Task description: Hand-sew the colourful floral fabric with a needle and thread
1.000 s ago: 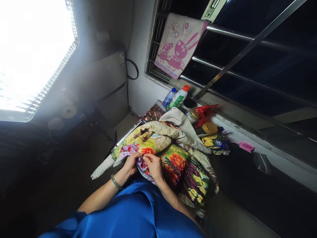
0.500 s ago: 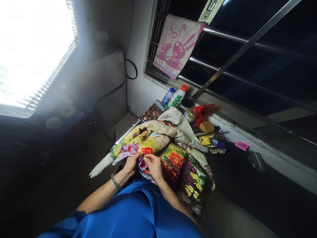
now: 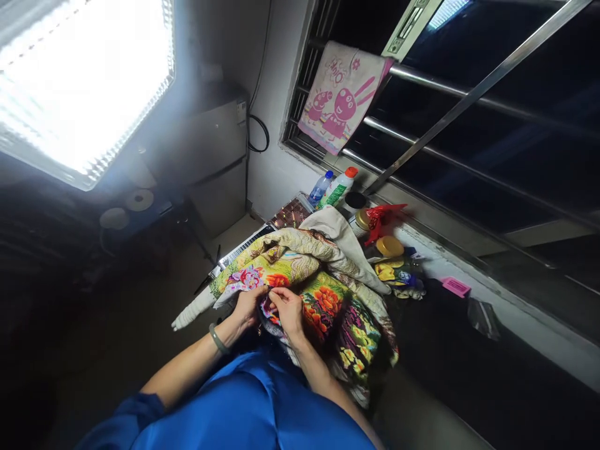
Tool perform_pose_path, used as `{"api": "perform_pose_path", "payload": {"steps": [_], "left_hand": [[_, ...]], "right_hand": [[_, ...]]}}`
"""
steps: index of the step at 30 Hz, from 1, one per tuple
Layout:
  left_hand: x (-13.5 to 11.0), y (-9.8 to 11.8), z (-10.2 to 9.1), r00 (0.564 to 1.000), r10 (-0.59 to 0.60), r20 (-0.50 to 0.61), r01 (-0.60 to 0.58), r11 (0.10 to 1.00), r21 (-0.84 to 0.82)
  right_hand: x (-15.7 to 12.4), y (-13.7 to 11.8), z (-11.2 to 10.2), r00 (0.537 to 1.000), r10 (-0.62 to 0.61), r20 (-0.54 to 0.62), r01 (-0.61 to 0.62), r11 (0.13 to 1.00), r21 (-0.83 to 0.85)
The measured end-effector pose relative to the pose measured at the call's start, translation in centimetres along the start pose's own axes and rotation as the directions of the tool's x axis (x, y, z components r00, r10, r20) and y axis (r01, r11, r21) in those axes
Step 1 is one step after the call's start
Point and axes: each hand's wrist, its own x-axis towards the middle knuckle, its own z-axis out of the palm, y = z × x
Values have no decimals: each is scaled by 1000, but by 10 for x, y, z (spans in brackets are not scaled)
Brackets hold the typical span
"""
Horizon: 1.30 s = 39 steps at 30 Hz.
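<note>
A large cross-stitch cloth (image 3: 327, 304) with bright flowers lies bunched in front of me, one end twisted into a pale roll at the left. My left hand (image 3: 250, 305), below a green bangle (image 3: 218, 339), grips a fold of this cloth, with thumb and fingers closed on it. Close beside it, my right hand (image 3: 287, 309) is pinched at the fabric, its fingertips almost meeting my left thumb. Whatever sits between the right fingertips is too small to make out. The underside of the held fold is hidden.
Behind the cloth stand a blue-capped bottle (image 3: 320, 188), a white bottle with an orange cap (image 3: 338, 187), jars with gold lids (image 3: 390, 246) and a red plastic bag (image 3: 383, 219). A bright lamp (image 3: 89, 81) hangs at upper left. A pink towel (image 3: 341, 100) drapes over the window bars.
My right hand has shifted slightly left and up, nearer to my left hand. The whole view has tilted a little, so the lamp and window sit lower and farther right.
</note>
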Motion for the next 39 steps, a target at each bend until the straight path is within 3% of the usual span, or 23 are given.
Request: {"api": "perform_pose_path", "payload": {"steps": [3,7,11,28,39], "left_hand": [[7,12,5,1000,17,-5,-16,999,37],[11,26,5,994,-86,68,82,994,66],[9,33,6,989,-137,53,131,987,95],[2,16,7,998,-57,-20,55,996,-74],[0,13,6,1000,-31,2,31,997,-68]], "right_hand": [[8,-5,12,1000,-9,-11,10,1000,27],[11,-5,23,998,-9,-55,13,998,66],[7,-2,27,996,-7,-92,15,996,84],[13,3,8,987,-158,14,159,987,-14],[13,10,12,998,-67,22,65,997,51]]}}
